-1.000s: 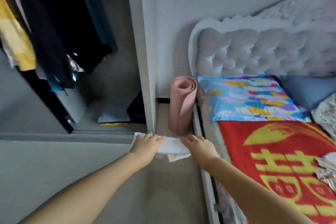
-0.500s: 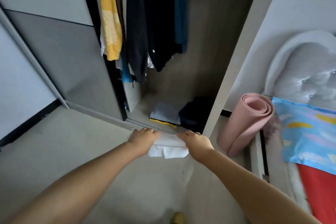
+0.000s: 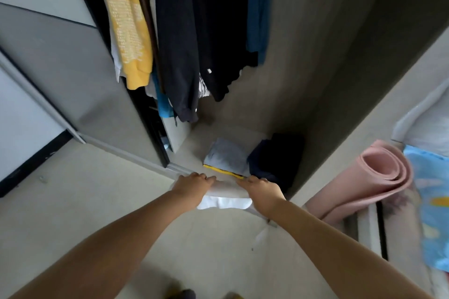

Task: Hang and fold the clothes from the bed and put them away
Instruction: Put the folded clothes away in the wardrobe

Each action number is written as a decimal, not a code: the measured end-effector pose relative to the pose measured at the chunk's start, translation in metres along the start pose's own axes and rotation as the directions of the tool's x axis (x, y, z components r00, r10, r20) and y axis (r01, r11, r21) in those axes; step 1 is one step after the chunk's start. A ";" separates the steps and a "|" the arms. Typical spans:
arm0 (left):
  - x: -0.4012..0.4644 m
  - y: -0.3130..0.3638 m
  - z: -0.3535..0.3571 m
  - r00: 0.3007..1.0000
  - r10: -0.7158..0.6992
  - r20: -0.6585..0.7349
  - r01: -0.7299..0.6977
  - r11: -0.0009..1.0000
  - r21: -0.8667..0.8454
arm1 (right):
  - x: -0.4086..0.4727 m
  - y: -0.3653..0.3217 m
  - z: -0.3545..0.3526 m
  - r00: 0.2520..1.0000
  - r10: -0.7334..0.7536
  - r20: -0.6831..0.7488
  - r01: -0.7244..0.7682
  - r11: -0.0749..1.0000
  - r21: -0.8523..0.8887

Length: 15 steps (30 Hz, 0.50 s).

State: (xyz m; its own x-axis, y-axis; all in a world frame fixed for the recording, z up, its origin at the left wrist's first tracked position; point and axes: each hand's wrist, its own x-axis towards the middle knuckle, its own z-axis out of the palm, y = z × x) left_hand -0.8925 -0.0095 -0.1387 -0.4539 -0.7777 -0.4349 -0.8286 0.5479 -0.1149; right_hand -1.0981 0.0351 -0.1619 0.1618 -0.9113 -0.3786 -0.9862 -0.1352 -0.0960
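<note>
A folded white garment (image 3: pixel 224 198) hangs between my two hands at the threshold of the open wardrobe. My left hand (image 3: pixel 192 185) grips its left end and my right hand (image 3: pixel 261 190) grips its right end, fingers curled over the top edge. Just beyond, on the wardrobe floor (image 3: pixel 233 133), lie a folded grey garment (image 3: pixel 227 156) with a yellow edge and a folded dark navy pile (image 3: pixel 274 159) beside it. Above them hang a yellow top (image 3: pixel 128 29), black clothes (image 3: pixel 194 39) and a blue garment (image 3: pixel 258 7).
A grey sliding door (image 3: pixel 63 65) stands at the left. The wardrobe's side panel (image 3: pixel 364 85) rises on the right. A rolled pink mat (image 3: pixel 374 182) leans beside the bed, whose blue patterned pillow (image 3: pixel 430 204) shows at the right edge. Pale floor (image 3: pixel 80 201) lies under my arms.
My view has turned left from the bed to the wardrobe. Both hands carried the folded white garment forward to the wardrobe's threshold, near the folded piles.
</note>
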 end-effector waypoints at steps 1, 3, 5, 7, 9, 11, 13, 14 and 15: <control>0.006 -0.003 0.000 1.000 0.009 0.004 -0.009 1.000 0.006 | 0.004 0.001 -0.002 1.000 0.001 0.004 -0.001 1.000 0.000; 0.028 -0.014 -0.002 0.999 0.049 0.013 -0.049 0.999 0.001 | 0.021 0.004 -0.002 1.000 0.020 0.014 -0.021 1.000 0.009; 0.064 -0.031 -0.001 0.995 0.103 -0.003 -0.103 0.995 0.005 | 0.049 0.008 -0.001 0.997 0.074 0.028 -0.075 0.997 0.019; 0.093 -0.044 -0.003 0.989 0.149 -0.026 -0.148 0.989 0.020 | 0.073 0.012 -0.004 0.992 0.125 0.033 -0.126 0.992 0.022; 0.127 -0.062 -0.004 0.979 0.201 -0.044 -0.200 0.979 0.036 | 0.102 0.015 -0.004 0.984 0.174 0.021 -0.175 0.984 0.042; 0.162 -0.082 -0.001 0.971 0.231 -0.054 -0.228 0.972 0.060 | 0.132 0.014 -0.003 0.977 0.213 0.009 -0.213 0.974 0.079; 0.193 -0.098 0.003 0.966 0.251 -0.065 -0.245 0.966 0.083 | 0.160 0.012 0.000 0.970 0.241 -0.009 -0.239 0.965 0.105; 0.208 -0.104 0.007 0.965 0.253 -0.072 -0.247 0.965 0.085 | 0.174 0.012 0.005 0.967 0.256 -0.017 -0.252 0.960 0.123; 0.226 -0.109 0.013 0.964 0.255 -0.071 -0.248 0.964 0.094 | 0.190 0.013 0.013 0.961 0.275 -0.015 -0.270 0.952 0.143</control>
State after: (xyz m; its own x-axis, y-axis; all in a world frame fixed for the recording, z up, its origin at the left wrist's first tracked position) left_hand -0.8998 -0.2408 -0.2363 -0.6721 -0.6323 -0.3853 -0.6558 0.7500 -0.0868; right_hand -1.0797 -0.1351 -0.2473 -0.1159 -0.9191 -0.3766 -0.9775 0.1728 -0.1211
